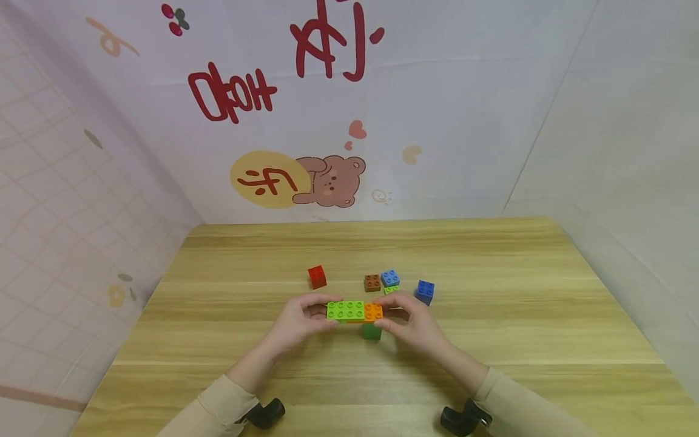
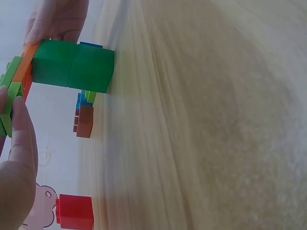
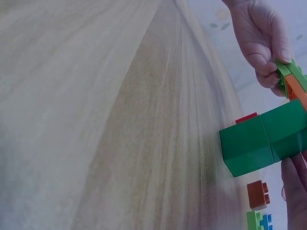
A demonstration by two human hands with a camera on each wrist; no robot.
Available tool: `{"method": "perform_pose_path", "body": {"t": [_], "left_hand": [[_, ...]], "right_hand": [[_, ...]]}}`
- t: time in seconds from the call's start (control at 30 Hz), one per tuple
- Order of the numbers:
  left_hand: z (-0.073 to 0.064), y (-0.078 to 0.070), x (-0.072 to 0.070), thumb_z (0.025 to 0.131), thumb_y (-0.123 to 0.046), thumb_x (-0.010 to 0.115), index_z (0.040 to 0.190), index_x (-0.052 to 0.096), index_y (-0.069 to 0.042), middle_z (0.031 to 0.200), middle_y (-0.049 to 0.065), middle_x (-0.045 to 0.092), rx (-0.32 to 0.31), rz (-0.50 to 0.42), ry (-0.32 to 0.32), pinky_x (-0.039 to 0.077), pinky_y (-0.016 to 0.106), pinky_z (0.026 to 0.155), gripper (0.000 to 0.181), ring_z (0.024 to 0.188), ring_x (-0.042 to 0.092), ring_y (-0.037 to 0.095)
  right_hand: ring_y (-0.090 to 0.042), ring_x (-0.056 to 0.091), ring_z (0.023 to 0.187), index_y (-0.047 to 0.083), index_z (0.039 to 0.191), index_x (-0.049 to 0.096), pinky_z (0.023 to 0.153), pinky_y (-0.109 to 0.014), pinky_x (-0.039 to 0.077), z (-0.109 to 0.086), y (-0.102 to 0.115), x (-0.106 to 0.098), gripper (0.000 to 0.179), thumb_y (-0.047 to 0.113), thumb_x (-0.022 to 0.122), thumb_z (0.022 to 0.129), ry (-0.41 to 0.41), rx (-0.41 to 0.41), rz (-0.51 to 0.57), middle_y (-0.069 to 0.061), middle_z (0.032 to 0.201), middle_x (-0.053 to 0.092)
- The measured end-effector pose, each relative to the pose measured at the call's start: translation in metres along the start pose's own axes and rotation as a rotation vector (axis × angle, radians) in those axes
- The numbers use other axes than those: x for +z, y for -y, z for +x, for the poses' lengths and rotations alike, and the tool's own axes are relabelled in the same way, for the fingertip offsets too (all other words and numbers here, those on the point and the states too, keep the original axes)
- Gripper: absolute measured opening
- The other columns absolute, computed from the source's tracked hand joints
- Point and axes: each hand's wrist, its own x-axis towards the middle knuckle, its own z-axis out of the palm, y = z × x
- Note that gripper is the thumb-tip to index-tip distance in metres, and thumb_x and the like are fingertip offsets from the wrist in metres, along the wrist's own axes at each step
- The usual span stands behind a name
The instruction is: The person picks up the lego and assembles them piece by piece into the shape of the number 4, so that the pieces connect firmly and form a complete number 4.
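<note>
In from 7 o'clock with left hand, pinching lime-green rectangular studded plastic brick at its 9 o'clock end. In from 5 o'clock with right hand, pinching orange studded plastic brick, joined at 3 o'clock. Held over wood-grain table, near centre. Plain in left wrist view: two dark-green square plastic blocks stacked under orange plastic brick; in head view, mere green patch at 6 o'clock.

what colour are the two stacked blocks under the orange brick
The stacked blocks are both green; the left wrist view shows them best.
</note>
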Motion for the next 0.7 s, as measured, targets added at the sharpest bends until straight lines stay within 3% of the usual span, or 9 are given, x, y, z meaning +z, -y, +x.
{"method": "perform_pose_path", "body": {"t": [0.7], "left_hand": [[-0.0003, -0.0068, 0.0023, 0.079, 0.009, 0.075, 0.120, 0.064, 0.013, 0.119, 0.024, 0.064, -0.049, 0.009, -0.051, 0.057, 0.027, 0.081, 0.042, 0.095, 0.066, 0.025]], "right_hand": [[-0.029, 0.065, 0.097, -0.005, 0.109, 0.067, 0.086, -0.050, 0.056, -0.0007, -0.0015, 0.0009, 0.027, -0.005, 0.076, 0.083, -0.003, -0.019, 0.014, -0.014, 0.108, 0.066]]}}
